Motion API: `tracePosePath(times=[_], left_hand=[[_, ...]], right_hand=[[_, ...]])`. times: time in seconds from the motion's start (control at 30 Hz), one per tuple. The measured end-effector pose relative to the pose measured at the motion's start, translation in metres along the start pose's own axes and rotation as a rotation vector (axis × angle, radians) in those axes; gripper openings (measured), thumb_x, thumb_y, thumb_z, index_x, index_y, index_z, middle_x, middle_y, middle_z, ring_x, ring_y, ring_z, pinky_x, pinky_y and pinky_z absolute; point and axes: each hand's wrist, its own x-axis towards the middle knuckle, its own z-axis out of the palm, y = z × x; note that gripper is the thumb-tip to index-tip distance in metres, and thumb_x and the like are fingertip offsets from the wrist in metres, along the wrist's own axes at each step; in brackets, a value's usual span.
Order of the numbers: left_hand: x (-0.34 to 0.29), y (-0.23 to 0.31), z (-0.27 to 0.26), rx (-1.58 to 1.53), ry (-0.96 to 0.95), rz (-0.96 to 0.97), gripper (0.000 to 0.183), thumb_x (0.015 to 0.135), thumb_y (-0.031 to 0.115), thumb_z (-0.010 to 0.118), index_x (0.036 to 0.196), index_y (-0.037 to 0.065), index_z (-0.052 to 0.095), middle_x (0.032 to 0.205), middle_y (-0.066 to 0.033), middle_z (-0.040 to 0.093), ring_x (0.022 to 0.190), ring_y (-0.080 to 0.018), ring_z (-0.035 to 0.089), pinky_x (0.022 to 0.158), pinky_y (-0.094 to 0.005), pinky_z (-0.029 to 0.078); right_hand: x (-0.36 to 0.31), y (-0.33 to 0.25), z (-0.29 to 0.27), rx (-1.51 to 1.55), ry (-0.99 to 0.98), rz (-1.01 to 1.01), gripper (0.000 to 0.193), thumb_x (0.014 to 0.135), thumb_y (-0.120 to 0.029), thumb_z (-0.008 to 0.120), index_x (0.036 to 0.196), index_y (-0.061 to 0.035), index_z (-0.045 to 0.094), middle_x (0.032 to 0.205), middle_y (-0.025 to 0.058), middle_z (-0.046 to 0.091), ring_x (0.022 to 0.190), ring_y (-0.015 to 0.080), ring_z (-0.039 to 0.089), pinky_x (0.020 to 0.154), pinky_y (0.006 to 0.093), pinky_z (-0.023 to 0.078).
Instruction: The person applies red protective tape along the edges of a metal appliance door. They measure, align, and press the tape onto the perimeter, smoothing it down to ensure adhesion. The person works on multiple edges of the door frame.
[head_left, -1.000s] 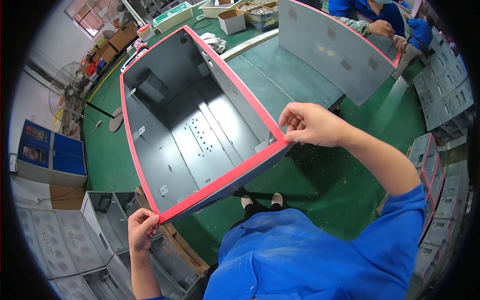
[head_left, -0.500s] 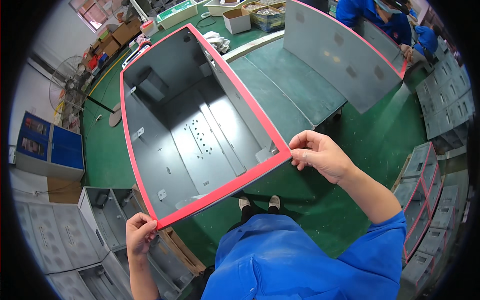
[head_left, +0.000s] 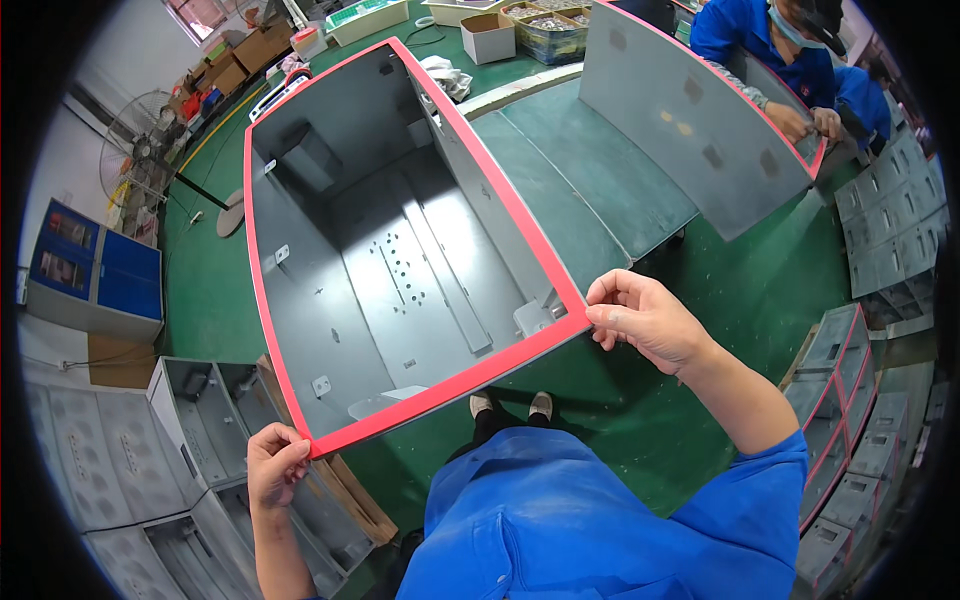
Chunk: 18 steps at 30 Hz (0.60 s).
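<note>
A large grey metal box (head_left: 400, 260) lies with its open side up in front of me, its inside showing holes, tabs and a raised rail. Red tape (head_left: 440, 400) runs along its rim on all sides. At the near left corner my left hand (head_left: 276, 462) is closed, thumb and fingers pinching the tape end. My right hand (head_left: 645, 318) pinches the tape at the near right corner, thumb on top and fingers curled. The near strip stretches between both hands; whether it is fully pressed onto the rim, I cannot tell.
A green worktable (head_left: 560, 170) adjoins the box at right, with a grey panel (head_left: 680, 120) standing beyond. A co-worker (head_left: 770, 50) in blue works there on a red-edged piece. Grey cabinets (head_left: 190, 500) are stacked at lower left, red-edged ones (head_left: 835, 390) at right. A fan (head_left: 145, 150) stands far left.
Both my hands keep their pinch at the two near corners. The view has shifted slightly. The co-worker's head and hands have come further into sight over the red-edged piece.
</note>
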Motion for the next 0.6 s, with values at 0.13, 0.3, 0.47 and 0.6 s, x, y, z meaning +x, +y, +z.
tracePosePath(times=[0.13,0.3,0.47,0.6], left_hand=[[0.002,-0.002,-0.001,-0.006,-0.015,0.01,0.013,0.07,0.004,0.066,0.068,0.004,0.053,0.056,-0.0036,0.054,0.04,-0.0057,0.045,0.035,-0.016,0.031],[0.003,0.001,0.0,-0.001,-0.02,-0.002,0.014,0.07,0.005,0.067,0.069,0.003,0.053,0.055,-0.0034,0.053,0.039,-0.0058,0.044,0.034,-0.0165,0.031],[-0.002,-0.003,-0.003,0.033,-0.012,0.022,0.015,0.07,0.006,0.066,0.067,0.003,0.052,0.055,-0.0028,0.051,0.039,-0.0061,0.043,0.034,-0.0179,0.03],[-0.001,0.006,0.001,0.112,-0.036,-0.009,0.017,0.074,0.01,0.065,0.066,0.002,0.053,0.056,-0.0025,0.05,0.044,-0.0063,0.044,0.037,-0.019,0.029]], right_hand=[[0.003,0.001,-0.004,0.018,-0.035,0.02,0.019,0.079,-0.012,0.06,0.091,-0.0002,0.052,0.083,0.0064,0.055,0.072,0.0119,0.054,0.062,0.0241,0.045],[0.002,0.001,-0.005,0.094,-0.028,0.048,0.019,0.079,-0.013,0.06,0.091,-0.0012,0.052,0.082,0.0058,0.055,0.071,0.0116,0.054,0.061,0.0235,0.045],[0.007,-0.002,0.001,0.017,0.004,0.021,0.019,0.08,-0.013,0.06,0.092,-0.0006,0.052,0.081,0.0058,0.055,0.069,0.0108,0.053,0.06,0.0228,0.045],[0.003,0.004,0.008,-0.096,0.055,-0.062,0.017,0.082,-0.012,0.057,0.093,0.0,0.052,0.079,0.0041,0.054,0.065,0.0079,0.05,0.056,0.0201,0.041]])
